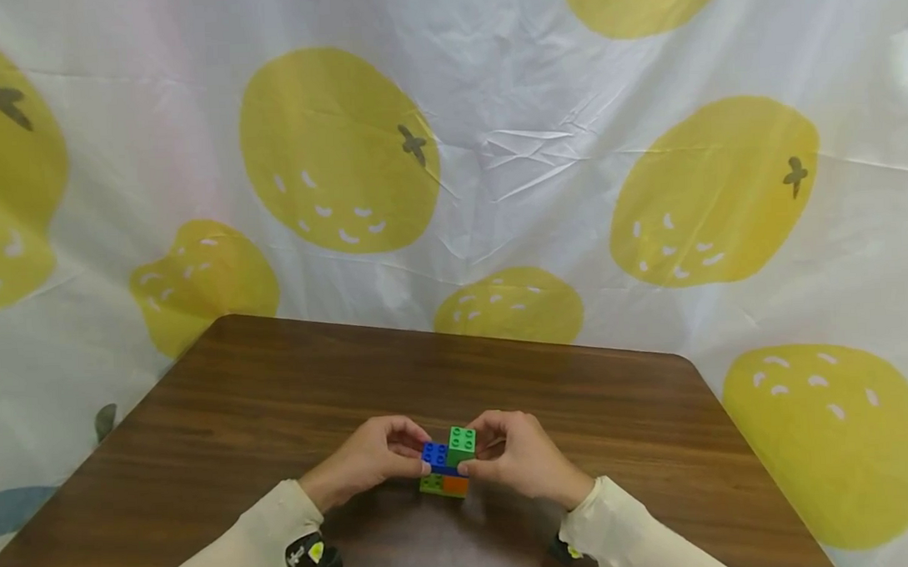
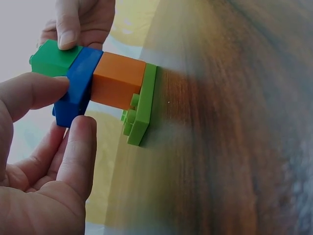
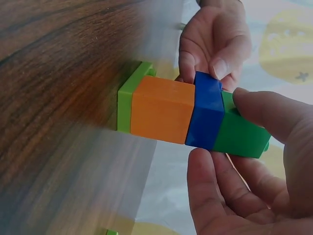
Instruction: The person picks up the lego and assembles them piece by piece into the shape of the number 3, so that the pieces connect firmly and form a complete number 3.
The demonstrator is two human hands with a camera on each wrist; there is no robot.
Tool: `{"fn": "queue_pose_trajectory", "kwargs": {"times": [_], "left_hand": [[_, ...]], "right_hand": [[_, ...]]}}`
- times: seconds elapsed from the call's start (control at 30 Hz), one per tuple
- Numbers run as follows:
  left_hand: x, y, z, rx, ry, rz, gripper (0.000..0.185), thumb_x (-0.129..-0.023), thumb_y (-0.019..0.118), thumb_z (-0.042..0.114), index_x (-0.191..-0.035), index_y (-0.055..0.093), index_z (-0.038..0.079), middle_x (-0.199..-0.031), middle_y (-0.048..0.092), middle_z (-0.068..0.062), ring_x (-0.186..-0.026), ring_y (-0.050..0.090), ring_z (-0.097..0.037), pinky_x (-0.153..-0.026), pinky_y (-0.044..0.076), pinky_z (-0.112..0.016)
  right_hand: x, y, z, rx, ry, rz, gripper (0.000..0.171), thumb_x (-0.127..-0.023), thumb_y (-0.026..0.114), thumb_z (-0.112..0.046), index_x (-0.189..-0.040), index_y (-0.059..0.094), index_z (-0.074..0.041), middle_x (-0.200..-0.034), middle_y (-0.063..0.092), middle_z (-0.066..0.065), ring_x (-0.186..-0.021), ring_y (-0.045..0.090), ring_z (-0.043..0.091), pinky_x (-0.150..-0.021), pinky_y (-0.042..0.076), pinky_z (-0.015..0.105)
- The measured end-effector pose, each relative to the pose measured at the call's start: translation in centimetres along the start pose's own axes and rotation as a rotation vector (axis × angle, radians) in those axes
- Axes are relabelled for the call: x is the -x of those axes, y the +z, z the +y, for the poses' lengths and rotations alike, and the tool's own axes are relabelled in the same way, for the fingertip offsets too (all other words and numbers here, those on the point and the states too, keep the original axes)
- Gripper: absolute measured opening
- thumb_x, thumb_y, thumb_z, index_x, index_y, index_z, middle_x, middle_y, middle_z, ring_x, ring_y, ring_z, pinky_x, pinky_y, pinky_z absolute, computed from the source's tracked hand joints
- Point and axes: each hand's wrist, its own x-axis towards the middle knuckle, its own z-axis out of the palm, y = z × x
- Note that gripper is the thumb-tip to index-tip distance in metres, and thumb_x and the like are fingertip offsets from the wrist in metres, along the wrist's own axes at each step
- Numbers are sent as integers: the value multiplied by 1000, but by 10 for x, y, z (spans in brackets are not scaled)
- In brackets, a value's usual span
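Note:
A small stack of toy bricks stands on the brown wooden table [image 1: 277, 390]: a light green flat plate [image 1: 432, 484] at the bottom, an orange brick [image 1: 455, 484] on it, a blue plate [image 1: 434, 456] above, and a green brick [image 1: 461, 444] on top. My left hand [image 1: 370, 462] pinches the blue plate [image 2: 78, 85] from the left between thumb and fingers. My right hand [image 1: 516, 461] pinches the green brick [image 3: 239, 134] from the right. In the wrist views the orange brick [image 2: 117, 81] [image 3: 161, 110] sits between the blue plate [image 3: 205, 110] and the light green plate [image 2: 142, 105] [image 3: 128, 100].
The table reaches to a rounded far edge [image 1: 456, 333]. Behind it hangs a white cloth with yellow fruit shapes [image 1: 340, 154]. Both forearms wear cream sleeves [image 1: 260, 540] with wrist cameras below them.

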Motion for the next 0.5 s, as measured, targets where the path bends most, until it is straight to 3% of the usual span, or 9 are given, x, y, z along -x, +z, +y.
{"fn": "queue_pose_trajectory", "kwargs": {"times": [0.27, 0.5], "left_hand": [[2, 1, -3, 14, -15, -16, 39, -84, 85, 5, -117, 67, -4, -110, 75, -12, -98, 74, -20, -85, 63, -34], [0, -1, -1, 18, -9, -12, 38, -85, 86, 7, -116, 67, -4, -110, 74, -13, -97, 74, -20, -86, 63, -34]], "right_hand": [[2, -1, 2, -27, 6, -27, 34, -83, 91, -24, -112, 76, -14, -94, 77, -2, -85, 74, 13, -79, 63, 27], [3, -6, -1, -57, 1, 5, 32, -90, 86, -29, -117, 76, -15, -99, 78, 1, -90, 74, 17, -83, 62, 29]]}}
